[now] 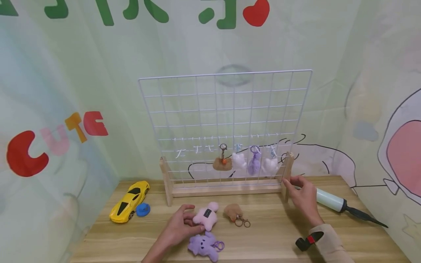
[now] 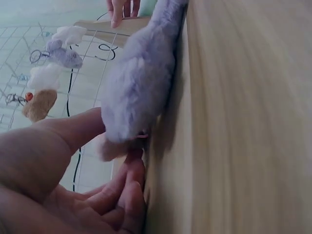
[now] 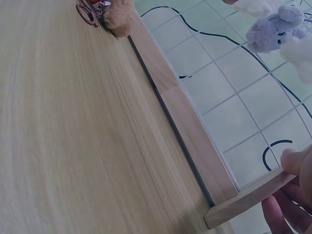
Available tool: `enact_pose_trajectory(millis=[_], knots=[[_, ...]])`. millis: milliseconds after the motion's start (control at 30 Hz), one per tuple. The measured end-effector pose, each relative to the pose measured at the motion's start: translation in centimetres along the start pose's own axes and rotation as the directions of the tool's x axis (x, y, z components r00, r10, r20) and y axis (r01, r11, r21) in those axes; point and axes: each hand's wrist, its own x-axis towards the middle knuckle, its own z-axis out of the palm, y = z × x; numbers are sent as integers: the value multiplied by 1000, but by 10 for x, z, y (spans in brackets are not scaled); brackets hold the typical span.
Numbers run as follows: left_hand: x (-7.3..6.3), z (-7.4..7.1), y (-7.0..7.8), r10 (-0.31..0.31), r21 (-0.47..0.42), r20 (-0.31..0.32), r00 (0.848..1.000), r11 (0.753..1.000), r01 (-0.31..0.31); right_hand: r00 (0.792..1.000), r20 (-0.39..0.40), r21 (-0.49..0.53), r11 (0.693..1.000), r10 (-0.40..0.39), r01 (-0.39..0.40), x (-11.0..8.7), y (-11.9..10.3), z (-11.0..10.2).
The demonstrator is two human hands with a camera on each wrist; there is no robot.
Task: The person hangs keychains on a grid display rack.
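On my feeds the left hand (image 1: 177, 227) is pinching the pink plush (image 1: 211, 220) between thumb and fingers, down at the table (image 1: 263, 237), just beside the purple plush (image 1: 201, 245) — how firmly I can't tell. The right hand (image 1: 303, 196) is clamping the right wooden post (image 1: 287, 171) between thumb and fingers. I'm judging the step in hand to be taking up the pink plush while steadying the wire rack (image 1: 234, 108); the next move is calling for a sure pinch and a lift clear of its purple neighbour. I'm seeing no box or tray — the rack is carrying 4 plush keychains (image 1: 222, 165): 1 brown, 2 white, 1 purple. To their left, 3 white hooks (image 1: 197, 149) are standing bare.
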Motion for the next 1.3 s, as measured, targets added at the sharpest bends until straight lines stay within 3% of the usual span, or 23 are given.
enact_pose_trajectory(millis=[200, 400, 533, 733, 900, 1133, 1300], knots=[[3, 4, 5, 41, 109, 28, 999, 993, -44, 1000, -23, 9, 1000, -21, 21, 0, 1, 0], [3, 1, 1, 59, 84, 63, 996, 994, -64, 1000, -5, 21, 1000, -12, 13, -2, 0, 1], [3, -4, 0, 50, 76, 26, 998, 996, -52, 1000, 2, 19, 1000, -7, 7, -2, -1, 1], [4, -10, 10, 31, 50, -85, 996, 998, -26, 1000, -18, 10, 1000, -23, 23, -1, 0, 1], [7, -12, 19, 47, -8, -121, 992, 999, -48, 1000, -17, 6, 1000, -15, 15, -2, 0, 0], [9, -15, 23, 76, -63, -102, 992, 995, -83, 1000, -18, 2, 1000, -18, 18, -2, 1, -1], [13, -15, 26, 148, 10, -88, 985, 989, -147, 999, -26, 0, 1000, -26, 26, -1, 0, 1]])
